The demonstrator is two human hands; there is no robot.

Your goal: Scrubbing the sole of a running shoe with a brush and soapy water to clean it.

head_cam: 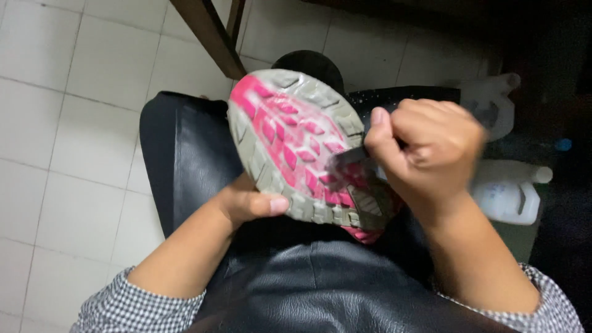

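Left hand [246, 206] fingers grip the edge of the sneaker [302, 148], held sole-up over the black apron [290, 290]. Right hand [431, 148] fingers are clenched around a blurred brush [348, 159] touching the pink-grey sole.

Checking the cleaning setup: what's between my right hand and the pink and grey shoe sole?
In the head view, a blurred grey brush-like tool runs from the right hand onto the pink and grey shoe sole; its exact kind is unclear.

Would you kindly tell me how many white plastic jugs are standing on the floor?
2: one jug at upper right, another jug nearer, just beyond the right hand. More may be hidden in the dark.
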